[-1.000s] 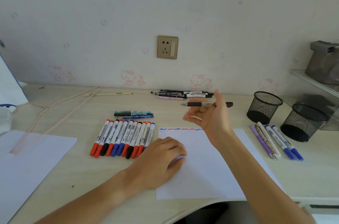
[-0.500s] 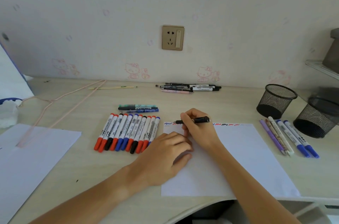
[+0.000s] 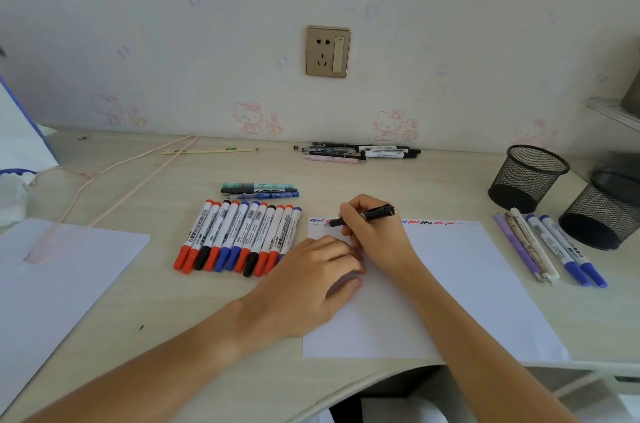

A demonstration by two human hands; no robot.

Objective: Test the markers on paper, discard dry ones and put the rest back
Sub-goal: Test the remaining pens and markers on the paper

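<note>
Your right hand [image 3: 375, 235] reaches forward over the white paper [image 3: 460, 287] on the counter [image 3: 398, 180]. Its fingers are curled around a black pen [image 3: 367, 215], which lies nearly level with its tip pointing left and touching the top edge of the sheet. Your left hand [image 3: 311, 284] rests palm down on the sheet's left side, fingers loosely bent and pressing the paper, gripping nothing.

A line of short blue, red and black scribbles [image 3: 426, 222] runs along the top of the sheet.

Left of the paper lies a row of markers [image 3: 239, 235], side by side and touching, caps toward you: ten can be counted, with red, black and blue caps, and your left hand hides the row's right end. Just behind the row lie three more pens [image 3: 259, 190], stacked crosswise.

By the wall sits a small heap of pens [image 3: 360, 152]; how many is unclear.

To the right stand two black mesh cups [image 3: 526, 176], with five pens [image 3: 547, 247] lying just in front of them, two of them blue-capped.

A second paper sheet [image 3: 59, 280] lies at far left.
</note>
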